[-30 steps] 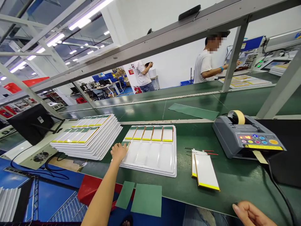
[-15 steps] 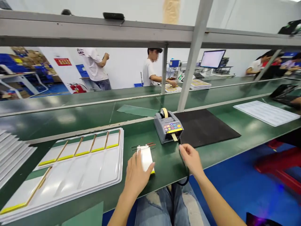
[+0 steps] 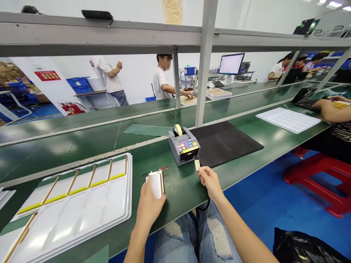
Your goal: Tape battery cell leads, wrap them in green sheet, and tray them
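Nearest, the left hand (image 3: 150, 204) is closed around a white pouch cell (image 3: 155, 185) just above the green bench (image 3: 179, 188), and the right hand (image 3: 210, 179) pinches a short piece of tape (image 3: 197, 165) between thumb and fingertips. Left of them lies a white tray (image 3: 90, 213) with cells in its far row; just beyond the tape sits the grey tape dispenser (image 3: 184, 146), beside a black mat (image 3: 225, 142).

The tray (image 3: 90, 215) looks like glossy white plastic; the mat (image 3: 227, 142) is matt black, the bench top (image 3: 153, 153) smooth, shiny green.
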`<state>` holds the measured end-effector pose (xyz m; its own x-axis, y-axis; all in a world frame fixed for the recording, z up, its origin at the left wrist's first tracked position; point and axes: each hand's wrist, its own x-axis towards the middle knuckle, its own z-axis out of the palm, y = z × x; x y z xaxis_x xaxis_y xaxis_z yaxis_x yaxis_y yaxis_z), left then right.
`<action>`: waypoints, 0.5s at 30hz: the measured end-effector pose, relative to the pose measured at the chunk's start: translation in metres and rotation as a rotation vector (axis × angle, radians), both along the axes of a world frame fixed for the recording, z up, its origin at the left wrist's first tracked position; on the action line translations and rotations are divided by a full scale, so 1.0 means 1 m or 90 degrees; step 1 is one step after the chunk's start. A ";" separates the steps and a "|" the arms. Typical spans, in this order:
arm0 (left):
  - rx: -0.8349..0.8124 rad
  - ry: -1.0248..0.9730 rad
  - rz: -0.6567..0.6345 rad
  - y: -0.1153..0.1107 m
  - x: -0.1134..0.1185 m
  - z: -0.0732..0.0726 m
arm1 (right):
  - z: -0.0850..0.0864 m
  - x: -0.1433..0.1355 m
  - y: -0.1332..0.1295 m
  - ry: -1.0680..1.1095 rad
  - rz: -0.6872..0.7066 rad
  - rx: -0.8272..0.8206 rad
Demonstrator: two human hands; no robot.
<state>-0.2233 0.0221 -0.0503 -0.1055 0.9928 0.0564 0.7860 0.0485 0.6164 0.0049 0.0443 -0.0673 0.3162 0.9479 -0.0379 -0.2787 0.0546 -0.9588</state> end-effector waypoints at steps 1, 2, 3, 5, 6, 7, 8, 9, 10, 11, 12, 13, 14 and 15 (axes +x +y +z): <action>0.011 -0.042 0.016 -0.003 -0.005 0.003 | 0.000 0.001 -0.001 0.010 -0.018 0.009; 0.021 -0.103 0.035 -0.007 -0.011 0.006 | 0.001 0.002 0.001 0.018 -0.033 0.019; 0.025 -0.188 0.055 -0.013 -0.016 0.009 | 0.003 0.002 0.004 0.024 -0.044 0.029; -0.006 -0.413 0.094 -0.028 -0.025 0.014 | 0.010 0.000 0.013 0.034 -0.051 0.040; -0.033 -0.534 0.110 -0.035 -0.029 0.015 | 0.013 -0.002 0.019 0.037 -0.050 0.042; -0.062 -0.645 0.128 -0.043 -0.032 0.016 | 0.016 -0.004 0.025 0.040 -0.049 0.041; -0.087 -0.733 0.153 -0.050 -0.034 0.017 | 0.019 -0.007 0.031 0.040 -0.048 0.040; -0.106 -0.800 0.184 -0.057 -0.036 0.016 | 0.020 -0.010 0.036 0.038 -0.049 0.041; -0.118 -0.850 0.217 -0.062 -0.037 0.015 | 0.021 -0.013 0.041 0.033 -0.053 0.044; -0.124 -0.884 0.247 -0.066 -0.037 0.013 | 0.021 -0.016 0.044 0.027 -0.058 0.050; -0.126 -0.905 0.271 -0.069 -0.037 0.011 | 0.021 -0.018 0.046 0.021 -0.064 0.059; -0.125 -0.915 0.287 -0.071 -0.037 0.009 | 0.020 -0.021 0.046 0.014 -0.070 0.069; -0.121 -0.919 0.292 -0.073 -0.037 0.007 | 0.019 -0.023 0.044 0.009 -0.075 0.079; -0.118 -0.920 0.288 -0.075 -0.036 0.006 | 0.018 -0.024 0.040 0.006 -0.075 0.087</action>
<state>-0.2594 -0.0528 -0.0439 -0.2462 0.8446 -0.4755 -0.5667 0.2726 0.7775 -0.0196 0.0842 -0.0496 0.4260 0.9008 0.0847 -0.2714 0.2165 -0.9378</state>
